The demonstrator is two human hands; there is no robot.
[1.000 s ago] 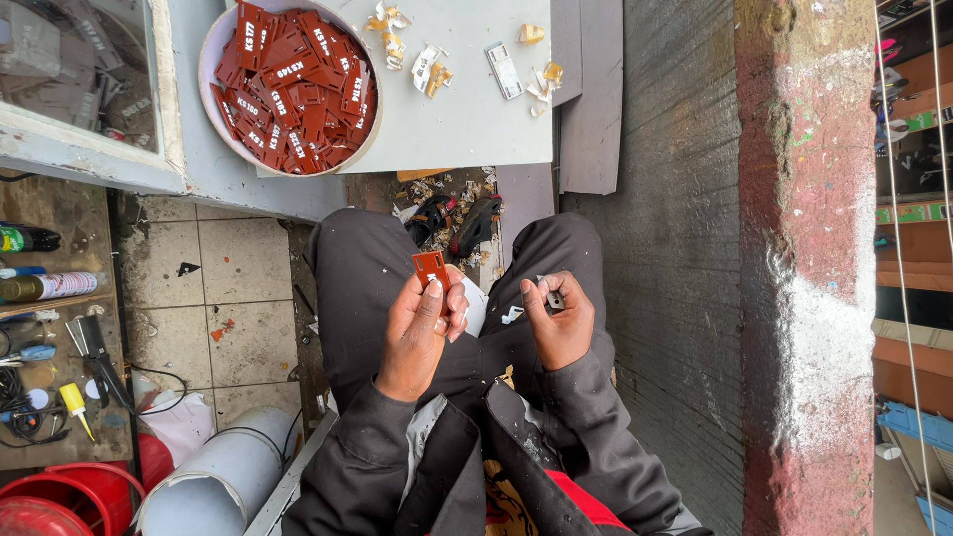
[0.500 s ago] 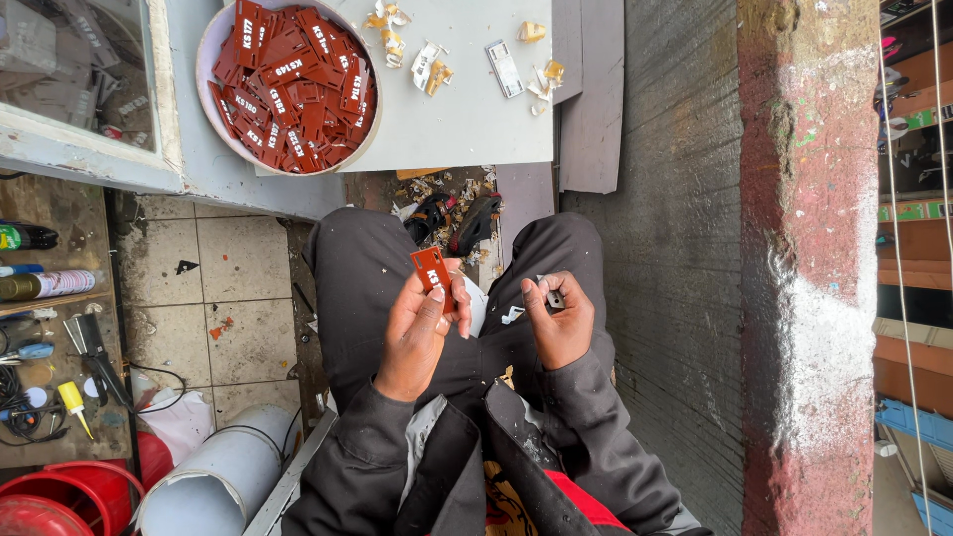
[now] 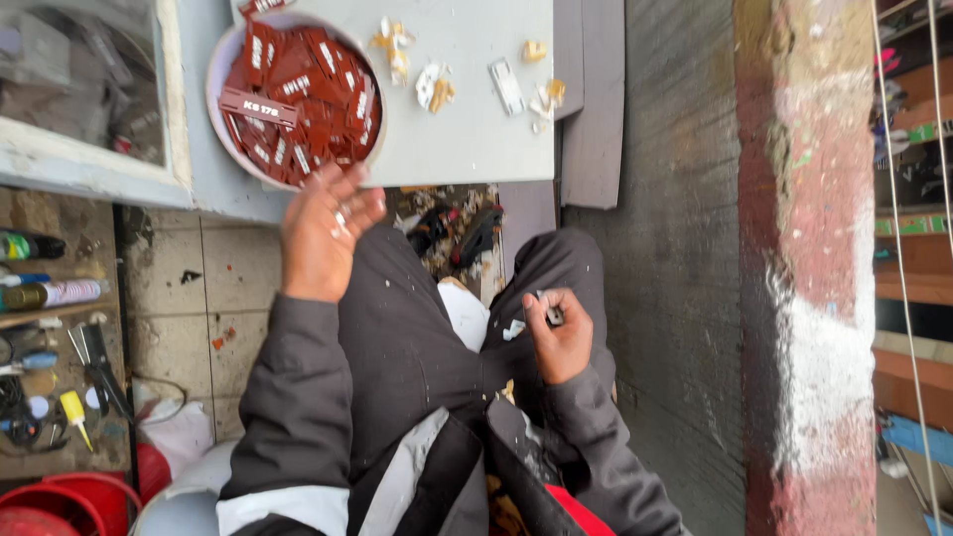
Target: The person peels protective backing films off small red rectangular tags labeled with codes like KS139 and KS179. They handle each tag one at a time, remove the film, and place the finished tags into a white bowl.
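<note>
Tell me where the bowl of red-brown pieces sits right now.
In the head view, the bowl sits at the upper left, on the near corner of the grey tabletop, just above the open left hand.

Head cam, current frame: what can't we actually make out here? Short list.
- Left hand: motion-blurred near the bowl of red-brown parts; whether it holds anything is unclear.
- Right hand: fingers curl over a small dark item, too small to identify.
- Bowl: top rim cut off by the frame edge.
- Small white and yellow pieces on the grey tabletop: too small to tell their kind.
- Tools at left: cut off by the edge.
</note>
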